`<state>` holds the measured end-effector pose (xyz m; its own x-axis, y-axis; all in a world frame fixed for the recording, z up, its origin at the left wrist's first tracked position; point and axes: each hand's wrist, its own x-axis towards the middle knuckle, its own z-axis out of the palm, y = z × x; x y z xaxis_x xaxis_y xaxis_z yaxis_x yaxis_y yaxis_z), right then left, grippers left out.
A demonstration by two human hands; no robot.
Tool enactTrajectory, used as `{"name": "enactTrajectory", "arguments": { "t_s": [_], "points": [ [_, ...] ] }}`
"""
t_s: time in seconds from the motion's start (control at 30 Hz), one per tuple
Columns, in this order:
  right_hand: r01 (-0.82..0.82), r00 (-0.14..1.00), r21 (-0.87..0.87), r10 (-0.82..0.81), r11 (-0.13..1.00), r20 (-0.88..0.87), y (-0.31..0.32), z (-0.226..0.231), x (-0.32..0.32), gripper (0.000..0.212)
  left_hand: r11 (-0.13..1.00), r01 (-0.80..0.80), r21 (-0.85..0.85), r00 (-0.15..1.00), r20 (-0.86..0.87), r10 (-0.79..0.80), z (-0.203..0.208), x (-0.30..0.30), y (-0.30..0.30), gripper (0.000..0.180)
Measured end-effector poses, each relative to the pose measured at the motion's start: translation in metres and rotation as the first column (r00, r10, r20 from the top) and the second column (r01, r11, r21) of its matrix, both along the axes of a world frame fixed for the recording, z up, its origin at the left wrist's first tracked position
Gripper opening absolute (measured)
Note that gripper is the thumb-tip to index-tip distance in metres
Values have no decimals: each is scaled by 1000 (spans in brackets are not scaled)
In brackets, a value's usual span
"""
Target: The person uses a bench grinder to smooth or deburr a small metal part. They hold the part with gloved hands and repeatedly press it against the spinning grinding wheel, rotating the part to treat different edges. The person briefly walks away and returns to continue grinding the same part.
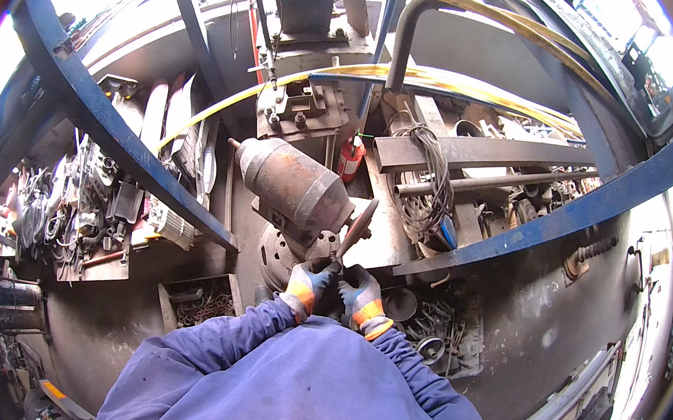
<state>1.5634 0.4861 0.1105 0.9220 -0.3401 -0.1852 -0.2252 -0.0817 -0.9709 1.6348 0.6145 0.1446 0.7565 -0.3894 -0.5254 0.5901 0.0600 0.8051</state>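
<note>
A large rusty bench grinder (294, 186) stands in front of me on a round drum-like base with holes (278, 257). Its thin grinding wheel (357, 232) shows edge-on at the right end of the motor. Just below the wheel, my left hand (309, 282) and my right hand (361, 293) come close together, both in grey gloves with orange bands. The fingers of each are curled closed around something small and dark, too hidden to name. Whether it touches the wheel cannot be made out.
A blue steel frame (546, 222) crosses both sides. A coil of wire (428, 182) hangs over steel beams at right. A red fire extinguisher (350, 159) stands behind the grinder. Boxes of chain (202, 304) and metal scrap (442, 329) sit near my feet; scrap parts (95, 195) pile at left.
</note>
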Motion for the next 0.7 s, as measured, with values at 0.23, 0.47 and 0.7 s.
{"name": "enactTrajectory", "arguments": {
  "t_s": [0.23,0.47,0.7],
  "points": [
    [-116,993,18,116,993,18,-10,3,-1,31,1000,22,11,988,154,-23,-1,-3,-1,27],
    [-224,966,185,243,957,-85,-16,19,4,35,740,-240,-628,815,-545,-198,-19,4,7,21],
    [33,999,245,-28,969,-24,3,-22,-4,32,993,84,-79,992,106,-75,-11,-2,1,23]
  ]
}}
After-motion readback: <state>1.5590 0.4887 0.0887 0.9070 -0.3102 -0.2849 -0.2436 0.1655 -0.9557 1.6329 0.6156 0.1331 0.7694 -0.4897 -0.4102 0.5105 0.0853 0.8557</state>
